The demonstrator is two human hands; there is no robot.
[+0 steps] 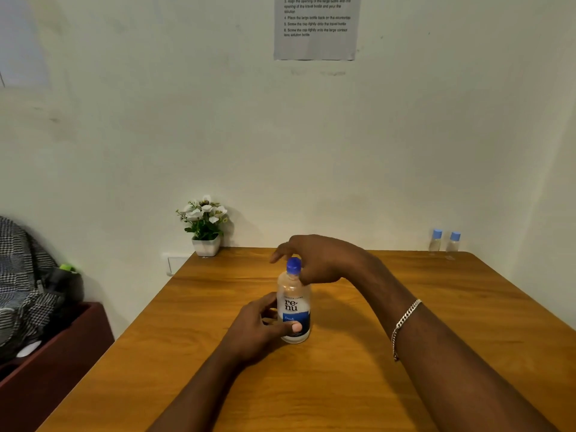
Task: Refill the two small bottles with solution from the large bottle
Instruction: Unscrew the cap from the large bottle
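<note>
The large clear bottle (293, 299) with a white and blue label stands upright in the middle of the wooden table (374, 353). My left hand (258, 330) grips its lower body, thumb across the label. My right hand (318, 258) curls around its blue cap (294, 265), which sits on the neck. Two small clear bottles with light blue caps, one (435, 240) and the other (453, 242), stand side by side at the table's far right corner against the wall, out of reach of both hands.
A white pot of white flowers (205, 224) stands at the table's far left corner. A printed sheet (316, 26) hangs on the wall. Left of the table, a checked cloth and bag (28, 282) lie on a dark red cabinet (56, 363).
</note>
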